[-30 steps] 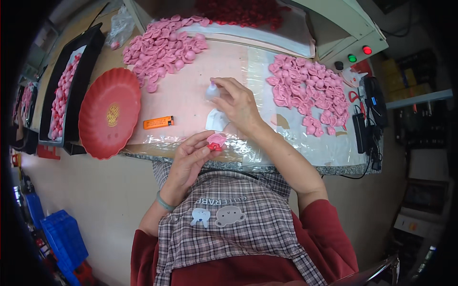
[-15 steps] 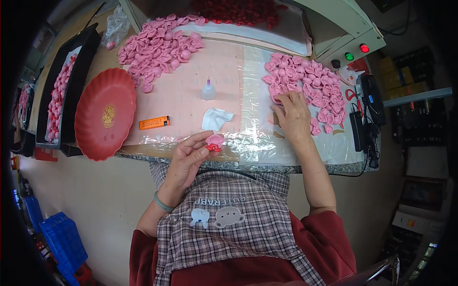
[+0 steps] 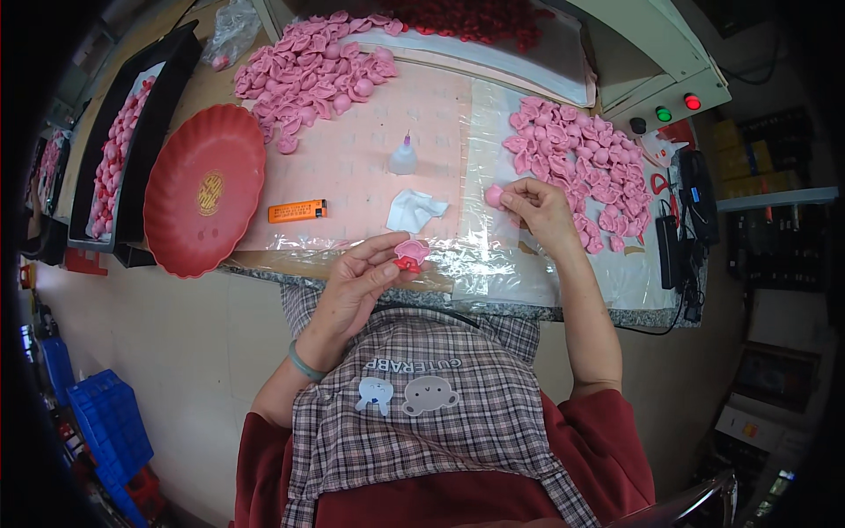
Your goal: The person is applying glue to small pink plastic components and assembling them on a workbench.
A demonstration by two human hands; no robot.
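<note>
Pink petal (image 3: 494, 195) is being pinched in the fingertips of the right hand (image 3: 539, 208) beside the petal pile (image 3: 576, 172), while the left hand (image 3: 363, 280) is gripping a pink-and-red flower piece (image 3: 410, 254) over the table edge (image 3: 370, 286), near a crumpled tissue (image 3: 415, 209) and glue bottle (image 3: 404, 157).

Workbench (image 3: 352, 167) had a pink top; red plate (image 3: 205, 189), orange lighter (image 3: 297, 210), glue bottle (image 3: 404, 156), white tissue (image 3: 414, 209), two pink petal piles (image 3: 312, 66) sat on it.

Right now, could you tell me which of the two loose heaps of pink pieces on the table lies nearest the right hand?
The heap on the clear plastic sheet, directly beside the right hand. The other heap lies at the table's far left, beyond the small glue bottle.
</note>
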